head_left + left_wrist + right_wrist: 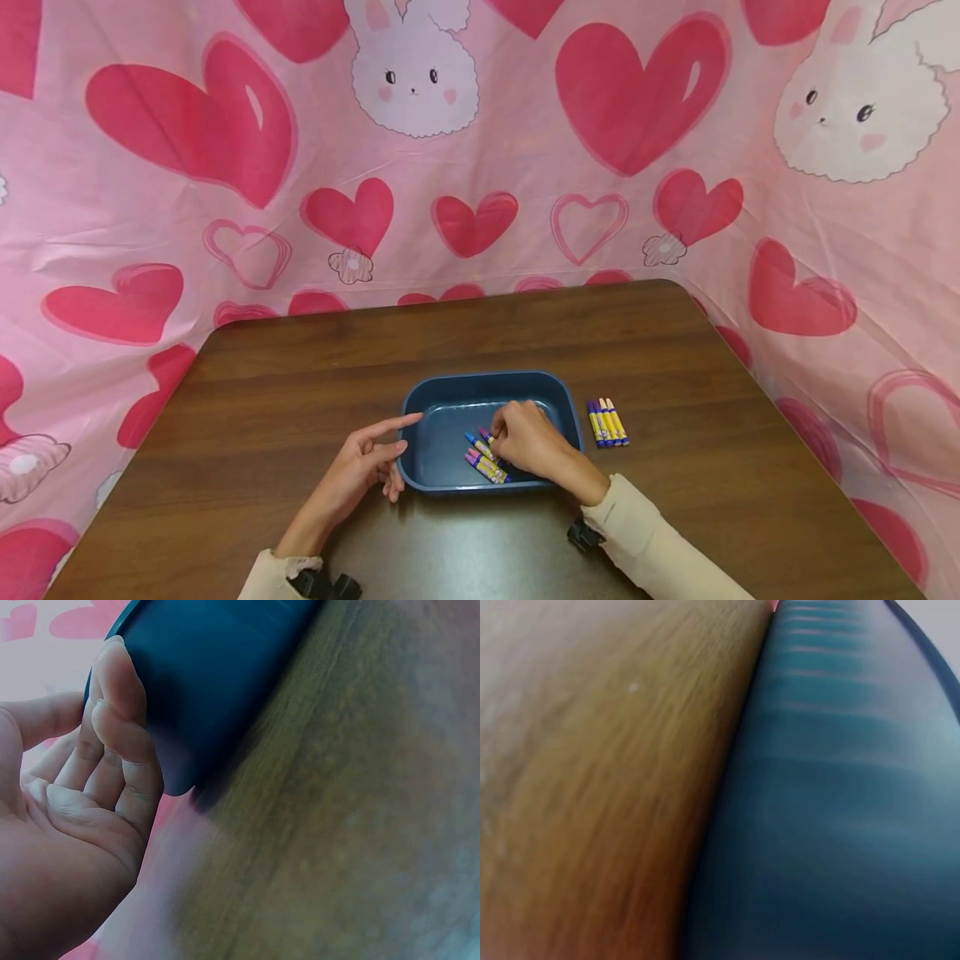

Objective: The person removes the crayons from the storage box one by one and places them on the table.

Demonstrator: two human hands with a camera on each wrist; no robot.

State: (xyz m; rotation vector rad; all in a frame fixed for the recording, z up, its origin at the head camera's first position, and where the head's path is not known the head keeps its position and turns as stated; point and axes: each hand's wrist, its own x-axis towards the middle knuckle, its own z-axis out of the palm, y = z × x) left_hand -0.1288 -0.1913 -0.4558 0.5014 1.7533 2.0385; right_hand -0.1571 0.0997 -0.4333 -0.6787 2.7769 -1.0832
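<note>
A dark blue rectangular tray [487, 382] rests on the table in the head view. My left hand [360, 467] is at its left end, the index finger stretched over the rim and the thumb by the outer wall. In the left wrist view, the left hand's [82, 802] fingers lie loosely bent against the tray [217, 667]. Inside the tray, my right hand [532, 437] has curled fingers pinching a magenta-tipped crayon [486, 435], partly covered by the hand. Beside it lie a blue-tipped crayon [478, 443] and pink-tipped crayons [483, 467] in yellow wrappers.
Several crayons [607, 422] with purple and pale tips lie side by side right of the tray. The wooden table [300, 375] meets a pink cloth [480, 167] with hearts and rabbits. The tray's outer wall [817, 847] fills much of the right wrist view.
</note>
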